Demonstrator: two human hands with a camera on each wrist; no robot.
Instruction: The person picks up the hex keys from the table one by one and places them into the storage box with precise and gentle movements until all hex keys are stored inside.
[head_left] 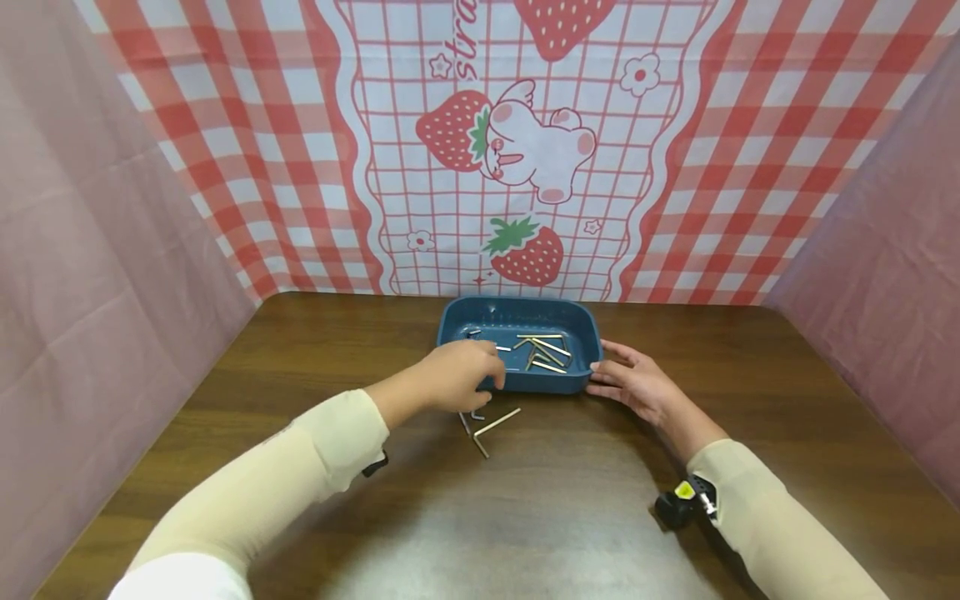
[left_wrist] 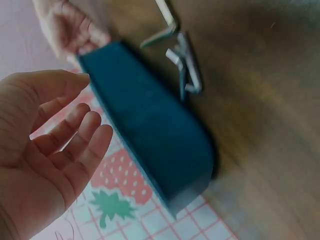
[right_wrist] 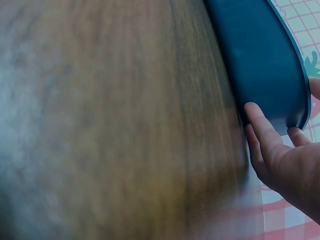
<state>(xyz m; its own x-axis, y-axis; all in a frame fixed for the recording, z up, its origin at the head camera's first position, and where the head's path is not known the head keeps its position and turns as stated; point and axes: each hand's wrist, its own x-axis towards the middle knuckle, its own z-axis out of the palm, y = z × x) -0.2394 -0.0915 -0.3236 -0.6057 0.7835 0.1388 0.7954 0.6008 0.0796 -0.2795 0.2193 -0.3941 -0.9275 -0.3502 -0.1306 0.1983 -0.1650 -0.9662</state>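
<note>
A blue tray (head_left: 540, 383) holds several gold hex keys (head_left: 551, 350) at its right side and a few darker pieces at its left, partly hidden by my left hand. My left hand (head_left: 461, 375) hovers over the tray's front left rim; in the left wrist view its fingers (left_wrist: 75, 135) are loosely bent with nothing visible between them. At the tray's right end, my right hand (head_left: 637, 385) touches the outer wall with fairly straight fingers (right_wrist: 265, 132). On the table just in front of the tray lie a gold hex key (head_left: 491, 427) and two silver-grey hex keys (left_wrist: 190, 65), close together.
The brown wooden table (head_left: 525, 517) runs back to a strawberry-print cloth (head_left: 525, 150) hanging right behind the tray. Pink curtains (head_left: 112, 208) stand on both sides. A small camera (head_left: 678, 507) is strapped to the right wrist.
</note>
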